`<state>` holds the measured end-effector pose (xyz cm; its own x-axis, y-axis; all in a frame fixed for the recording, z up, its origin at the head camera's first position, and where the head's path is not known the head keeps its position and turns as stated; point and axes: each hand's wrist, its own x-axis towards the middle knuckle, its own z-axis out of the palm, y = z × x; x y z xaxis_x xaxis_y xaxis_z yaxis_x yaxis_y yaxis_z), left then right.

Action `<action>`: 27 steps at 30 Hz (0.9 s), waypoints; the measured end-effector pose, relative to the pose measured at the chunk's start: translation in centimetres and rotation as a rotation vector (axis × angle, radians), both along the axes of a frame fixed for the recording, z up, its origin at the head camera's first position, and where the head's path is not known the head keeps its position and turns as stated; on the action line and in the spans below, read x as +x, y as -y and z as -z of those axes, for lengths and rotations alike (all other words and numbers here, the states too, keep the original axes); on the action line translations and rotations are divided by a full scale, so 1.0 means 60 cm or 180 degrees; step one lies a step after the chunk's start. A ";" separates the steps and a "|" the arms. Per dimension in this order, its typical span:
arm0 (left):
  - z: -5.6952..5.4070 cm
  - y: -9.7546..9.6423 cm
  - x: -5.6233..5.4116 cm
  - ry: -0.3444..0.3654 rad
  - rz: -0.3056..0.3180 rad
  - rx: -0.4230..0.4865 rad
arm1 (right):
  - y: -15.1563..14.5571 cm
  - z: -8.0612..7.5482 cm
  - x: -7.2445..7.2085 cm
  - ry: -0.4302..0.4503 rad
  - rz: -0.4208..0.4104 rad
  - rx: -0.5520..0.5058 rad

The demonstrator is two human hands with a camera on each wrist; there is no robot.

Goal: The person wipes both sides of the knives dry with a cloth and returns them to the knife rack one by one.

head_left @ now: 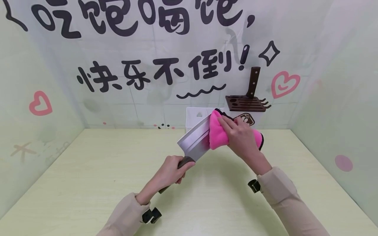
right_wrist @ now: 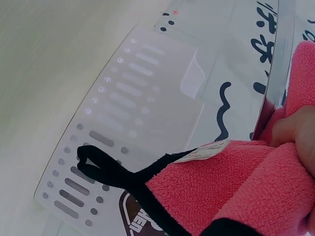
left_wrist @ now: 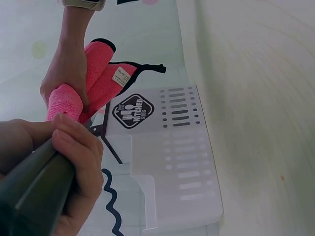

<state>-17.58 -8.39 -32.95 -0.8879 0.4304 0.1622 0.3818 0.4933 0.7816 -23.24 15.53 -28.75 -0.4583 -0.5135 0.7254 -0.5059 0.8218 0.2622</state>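
Observation:
My left hand [head_left: 171,168] grips the dark handle [left_wrist: 37,189] of a cleaver, its broad steel blade [head_left: 195,139] tilted up to the right above the table. Over the blade's far end lies a pink cloth [head_left: 218,131] with black edging, folded around it. My right hand [head_left: 240,136] holds that cloth against the blade, fingers laid over it. In the right wrist view the cloth [right_wrist: 236,182] shows a black hanging loop [right_wrist: 106,169] and a white label. The blade tip is hidden under the cloth.
Behind the hands, a white knife holder [left_wrist: 172,157] with slots and a round-cornered logo stands against the wall. Its brown slotted top [head_left: 245,104] carries another dark-handled knife [head_left: 253,82]. The pale wooden table [head_left: 88,183] is bounded by printed walls at the back and both sides.

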 end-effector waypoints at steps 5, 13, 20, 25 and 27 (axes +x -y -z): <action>-0.001 0.000 0.000 0.0026 -0.0032 -0.0013 | 0.009 0.001 0.004 -0.0038 -0.0040 0.0079; -0.001 0.001 -0.001 0.0062 -0.0029 -0.0015 | 0.025 0.006 0.012 -0.0120 -0.0180 0.0189; -0.002 -0.001 -0.002 0.0132 -0.0060 -0.0005 | 0.039 0.008 0.020 -0.0160 -0.0281 0.0238; -0.004 -0.001 -0.003 0.0177 -0.0076 0.0015 | 0.052 0.012 0.028 -0.0214 -0.0385 0.0391; -0.005 -0.001 -0.003 0.0175 -0.0083 0.0021 | 0.057 0.014 0.031 -0.0234 -0.0421 0.0439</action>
